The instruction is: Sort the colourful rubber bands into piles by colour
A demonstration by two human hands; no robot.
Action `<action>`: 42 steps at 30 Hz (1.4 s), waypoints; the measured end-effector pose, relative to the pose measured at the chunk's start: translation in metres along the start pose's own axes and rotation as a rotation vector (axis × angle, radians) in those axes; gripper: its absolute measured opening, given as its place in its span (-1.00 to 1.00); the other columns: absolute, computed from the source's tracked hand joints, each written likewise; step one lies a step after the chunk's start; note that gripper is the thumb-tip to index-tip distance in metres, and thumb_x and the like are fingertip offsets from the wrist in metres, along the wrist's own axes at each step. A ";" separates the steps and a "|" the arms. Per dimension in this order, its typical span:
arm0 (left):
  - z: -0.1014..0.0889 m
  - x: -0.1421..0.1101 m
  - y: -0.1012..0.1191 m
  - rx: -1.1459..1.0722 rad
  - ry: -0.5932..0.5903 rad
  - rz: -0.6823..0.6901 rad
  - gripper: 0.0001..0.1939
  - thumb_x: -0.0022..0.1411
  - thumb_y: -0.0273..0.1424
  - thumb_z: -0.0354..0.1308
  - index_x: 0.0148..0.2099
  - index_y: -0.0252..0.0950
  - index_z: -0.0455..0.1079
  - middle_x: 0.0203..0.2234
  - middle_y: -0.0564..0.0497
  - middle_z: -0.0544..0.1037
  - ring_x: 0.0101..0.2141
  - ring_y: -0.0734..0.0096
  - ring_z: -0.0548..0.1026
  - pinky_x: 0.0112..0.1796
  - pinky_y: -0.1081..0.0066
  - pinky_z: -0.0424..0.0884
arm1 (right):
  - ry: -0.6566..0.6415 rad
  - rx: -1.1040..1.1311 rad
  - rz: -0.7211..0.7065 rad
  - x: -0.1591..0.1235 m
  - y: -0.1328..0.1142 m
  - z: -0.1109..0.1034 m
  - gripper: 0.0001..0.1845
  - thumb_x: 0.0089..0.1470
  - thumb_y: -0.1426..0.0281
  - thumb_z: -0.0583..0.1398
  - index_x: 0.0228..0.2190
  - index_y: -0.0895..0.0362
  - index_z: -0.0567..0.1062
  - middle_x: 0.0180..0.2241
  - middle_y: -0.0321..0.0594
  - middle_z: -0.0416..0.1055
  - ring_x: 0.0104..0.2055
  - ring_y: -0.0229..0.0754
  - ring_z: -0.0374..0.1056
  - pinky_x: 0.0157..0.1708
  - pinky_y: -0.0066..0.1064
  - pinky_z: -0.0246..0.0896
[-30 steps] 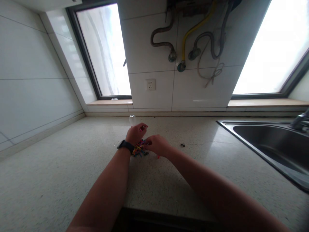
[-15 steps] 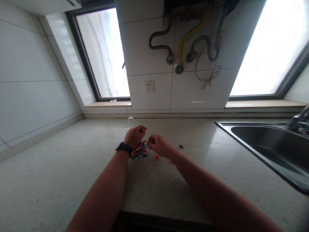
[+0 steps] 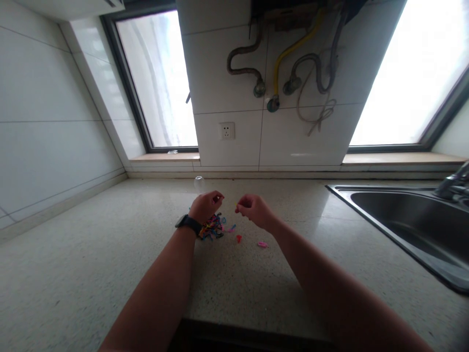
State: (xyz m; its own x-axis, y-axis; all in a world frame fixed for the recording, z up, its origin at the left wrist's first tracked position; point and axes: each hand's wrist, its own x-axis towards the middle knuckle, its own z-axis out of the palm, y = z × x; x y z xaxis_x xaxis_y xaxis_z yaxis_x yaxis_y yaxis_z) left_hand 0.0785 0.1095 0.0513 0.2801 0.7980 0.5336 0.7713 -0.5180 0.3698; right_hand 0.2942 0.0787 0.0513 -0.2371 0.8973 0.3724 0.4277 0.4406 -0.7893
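Observation:
My left hand point(image 3: 205, 206), with a dark watch point(image 3: 188, 223) on its wrist, is curled closed just beyond a pile of small coloured bands point(image 3: 212, 227) that look like hair ties. What its fingers hold, if anything, is too small to tell. Right of the pile and raised above the counter, my right hand point(image 3: 253, 209) pinches a tiny yellow band point(image 3: 235, 204) at its fingertips. A red band point(image 3: 239, 238) and a pink band point(image 3: 262, 244) lie apart on the counter, nearer to me. Behind my left hand stands a small clear container point(image 3: 198, 183).
The speckled counter point(image 3: 110, 254) runs to a tiled wall at the back. A steel sink point(image 3: 397, 208) with a tap point(image 3: 454, 181) is set in at the right. On the back wall are a socket point(image 3: 226, 131) and several hoses with valves point(image 3: 273, 103).
My right hand has lifted off the pile and moved right, with a yellow band at its fingertips. The pink band has come into view; the small dark piece is now hidden. My left hand barely moved.

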 end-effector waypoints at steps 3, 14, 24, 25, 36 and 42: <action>0.001 0.000 0.002 0.001 -0.093 0.057 -0.73 0.30 -0.24 0.06 -0.13 -0.21 0.54 -0.39 -0.01 0.60 -0.40 0.41 0.48 -0.32 0.46 0.30 | 0.070 -0.085 -0.032 -0.003 0.001 -0.029 -0.81 0.03 0.31 0.20 -0.41 0.18 0.51 -0.46 -0.20 0.52 -0.49 -0.30 0.28 -0.50 -0.48 0.11; 0.010 -0.003 0.016 0.008 -0.466 0.177 -0.75 0.22 -0.21 0.15 -0.20 -0.16 0.61 -0.41 0.00 0.62 -0.42 0.41 0.50 -0.38 0.48 0.27 | -0.013 -0.639 0.037 -0.043 0.044 -0.080 -0.85 0.08 0.32 0.20 -0.37 0.10 0.56 -0.41 -0.21 0.53 -0.37 -0.21 0.37 -0.34 -0.43 0.12; 0.008 -0.003 0.016 -0.012 -0.572 0.171 -0.75 0.17 -0.17 0.19 -0.25 -0.16 0.63 -0.47 0.01 0.60 -0.48 0.45 0.47 -0.43 0.49 0.24 | -0.165 -0.773 -0.091 -0.046 0.029 -0.053 -0.85 0.05 0.41 0.21 -0.36 0.11 0.61 -0.36 -0.16 0.54 -0.23 -0.12 0.36 -0.18 -0.36 0.14; 0.008 -0.003 0.016 -0.014 -0.571 0.168 -0.75 0.18 -0.17 0.19 -0.25 -0.16 0.63 -0.47 0.01 0.60 -0.47 0.44 0.47 -0.43 0.49 0.24 | -0.153 -0.778 -0.092 -0.046 0.028 -0.054 -0.84 0.07 0.40 0.20 -0.36 0.11 0.61 -0.37 -0.16 0.54 -0.25 -0.13 0.36 -0.20 -0.36 0.14; -0.005 -0.002 0.019 -0.015 -0.547 0.105 -0.78 0.13 -0.21 0.21 -0.29 -0.19 0.62 -0.51 0.02 0.57 -0.51 0.47 0.43 -0.50 0.48 0.17 | 0.129 -0.720 0.149 -0.040 0.060 -0.105 -0.76 0.11 0.28 0.15 -0.32 0.06 0.61 -0.37 -0.17 0.56 -0.33 -0.17 0.42 -0.34 -0.41 0.12; -0.008 -0.003 0.024 -0.081 -0.674 0.084 -0.82 0.09 -0.26 0.23 -0.38 -0.22 0.62 -0.57 0.03 0.58 -0.54 0.48 0.46 -0.51 0.51 0.20 | 0.198 -0.681 0.242 -0.039 0.090 -0.126 -0.72 0.11 0.25 0.14 -0.33 0.10 0.62 -0.39 -0.13 0.57 -0.32 -0.13 0.44 -0.37 -0.40 0.11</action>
State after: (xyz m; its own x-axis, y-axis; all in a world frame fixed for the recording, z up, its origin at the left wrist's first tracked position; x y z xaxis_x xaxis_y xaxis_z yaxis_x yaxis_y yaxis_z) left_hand 0.0912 0.0921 0.0646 0.6518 0.7581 -0.0181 0.6940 -0.5867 0.4174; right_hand 0.4518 0.0866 0.0275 0.0661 0.9310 0.3590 0.9086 0.0926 -0.4073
